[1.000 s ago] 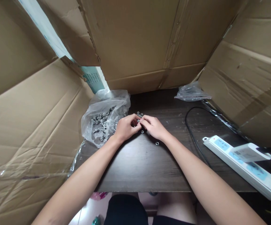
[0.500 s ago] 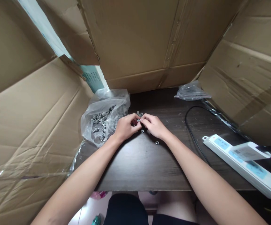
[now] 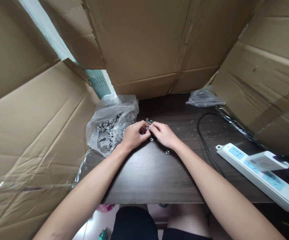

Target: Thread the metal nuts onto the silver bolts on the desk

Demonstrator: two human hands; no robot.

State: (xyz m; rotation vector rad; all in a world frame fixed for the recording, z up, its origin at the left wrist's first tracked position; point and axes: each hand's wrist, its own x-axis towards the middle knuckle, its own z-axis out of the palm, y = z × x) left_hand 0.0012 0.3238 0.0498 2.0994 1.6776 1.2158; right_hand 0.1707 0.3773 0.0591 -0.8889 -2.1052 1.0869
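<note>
A small shiny metal bolt [image 3: 147, 128] sits between my two hands, just above the dark table. My left hand [image 3: 135, 135] pinches it from the left with thumb and forefinger. From the right, the closed fingertips of my right hand [image 3: 164, 134] meet the bolt's other end; whether a nut is under them is hidden. Beyond the fingertips several loose nuts [image 3: 147, 119] lie on the wood. One nut [image 3: 151, 139] rests just below my hands, and another nut [image 3: 167, 152] is nearer to me, under the right wrist.
Left of my hands, an open clear plastic bag [image 3: 94, 131] holds many metal bolts [image 3: 107, 126]. A crumpled plastic bag [image 3: 204, 97] lies at the back right. A white power strip [image 3: 254, 173] and a black cable [image 3: 201, 133] occupy the right. Cardboard walls [image 3: 154, 43] surround the table [image 3: 144, 180].
My right fingertips have shifted very slightly around the bolt's end. My left hand stays in place, and everything on the table is as before.
</note>
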